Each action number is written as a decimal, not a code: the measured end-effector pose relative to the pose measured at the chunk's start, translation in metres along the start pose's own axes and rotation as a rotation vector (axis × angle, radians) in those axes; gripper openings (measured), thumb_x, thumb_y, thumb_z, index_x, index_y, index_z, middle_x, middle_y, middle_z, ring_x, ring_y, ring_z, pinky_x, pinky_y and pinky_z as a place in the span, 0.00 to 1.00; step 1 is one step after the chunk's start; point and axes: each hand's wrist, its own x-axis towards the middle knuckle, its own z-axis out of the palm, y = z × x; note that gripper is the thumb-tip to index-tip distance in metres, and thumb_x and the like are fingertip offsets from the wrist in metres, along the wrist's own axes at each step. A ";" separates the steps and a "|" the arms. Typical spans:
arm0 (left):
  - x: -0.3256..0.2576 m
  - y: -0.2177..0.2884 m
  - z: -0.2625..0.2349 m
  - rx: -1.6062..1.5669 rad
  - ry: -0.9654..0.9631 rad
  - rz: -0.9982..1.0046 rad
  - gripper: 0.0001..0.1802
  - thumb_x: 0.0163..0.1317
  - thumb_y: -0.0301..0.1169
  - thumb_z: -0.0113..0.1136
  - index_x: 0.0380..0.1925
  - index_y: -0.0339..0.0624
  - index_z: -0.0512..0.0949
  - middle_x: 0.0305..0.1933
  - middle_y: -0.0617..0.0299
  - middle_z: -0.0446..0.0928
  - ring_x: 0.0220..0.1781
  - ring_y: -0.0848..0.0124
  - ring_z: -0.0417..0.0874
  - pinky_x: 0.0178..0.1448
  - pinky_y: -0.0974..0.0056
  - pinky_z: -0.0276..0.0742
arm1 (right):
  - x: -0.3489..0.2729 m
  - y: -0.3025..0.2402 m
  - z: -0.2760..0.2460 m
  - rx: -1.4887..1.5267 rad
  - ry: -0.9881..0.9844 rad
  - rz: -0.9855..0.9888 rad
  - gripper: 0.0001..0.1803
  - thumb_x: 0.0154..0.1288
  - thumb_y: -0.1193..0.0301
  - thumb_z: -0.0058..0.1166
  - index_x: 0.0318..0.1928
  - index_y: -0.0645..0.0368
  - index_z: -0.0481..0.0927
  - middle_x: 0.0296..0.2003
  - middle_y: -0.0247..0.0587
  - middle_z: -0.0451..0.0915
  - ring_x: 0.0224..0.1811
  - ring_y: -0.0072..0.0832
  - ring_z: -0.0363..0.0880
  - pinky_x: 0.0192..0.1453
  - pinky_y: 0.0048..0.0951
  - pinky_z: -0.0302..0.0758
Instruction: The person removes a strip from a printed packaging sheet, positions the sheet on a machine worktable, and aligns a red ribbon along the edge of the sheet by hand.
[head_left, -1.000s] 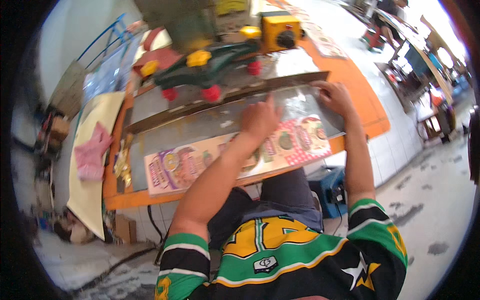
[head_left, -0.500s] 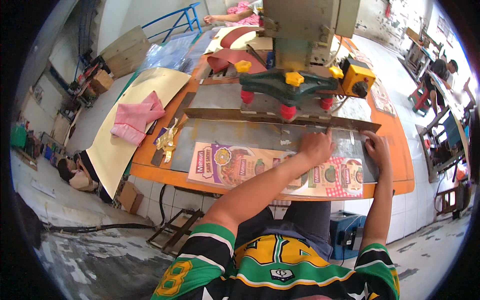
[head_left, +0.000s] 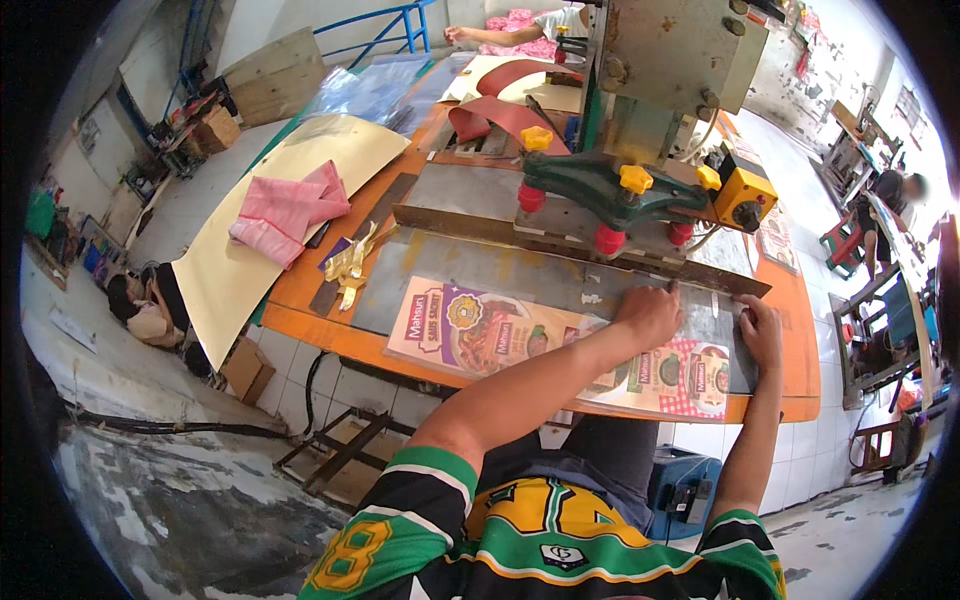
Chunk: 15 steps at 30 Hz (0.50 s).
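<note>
On the metal plate, both hands press a printed sheet.

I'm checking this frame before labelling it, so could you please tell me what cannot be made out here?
Head view only:
- The printed sheet: its middle lies under the left forearm.
- The left hand and right hand lie flat on the sheet; what the palms cover is hidden.
- The press: its top is cut off by the picture's upper edge.
- The person at far right: blurred and small, near the rim.
</note>
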 end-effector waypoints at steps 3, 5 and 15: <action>-0.001 -0.001 0.005 0.011 0.027 -0.009 0.36 0.72 0.48 0.59 0.70 0.31 0.72 0.33 0.43 0.88 0.38 0.45 0.91 0.45 0.43 0.86 | 0.000 -0.003 -0.001 0.033 0.060 -0.012 0.18 0.62 0.78 0.56 0.53 0.56 0.86 0.22 0.48 0.74 0.24 0.34 0.74 0.35 0.37 0.72; 0.000 -0.003 0.004 0.010 0.017 -0.014 0.37 0.72 0.48 0.59 0.70 0.31 0.71 0.33 0.44 0.88 0.38 0.45 0.91 0.45 0.43 0.86 | 0.002 -0.015 -0.002 0.081 0.093 -0.038 0.18 0.62 0.80 0.55 0.53 0.58 0.85 0.23 0.46 0.73 0.24 0.31 0.73 0.35 0.36 0.72; -0.001 0.004 -0.003 -0.015 -0.043 -0.040 0.37 0.72 0.48 0.58 0.71 0.31 0.71 0.36 0.43 0.88 0.40 0.44 0.91 0.48 0.41 0.86 | 0.002 0.001 0.001 0.105 0.212 -0.133 0.16 0.64 0.83 0.53 0.51 0.59 0.83 0.21 0.32 0.63 0.23 0.17 0.62 0.31 0.27 0.62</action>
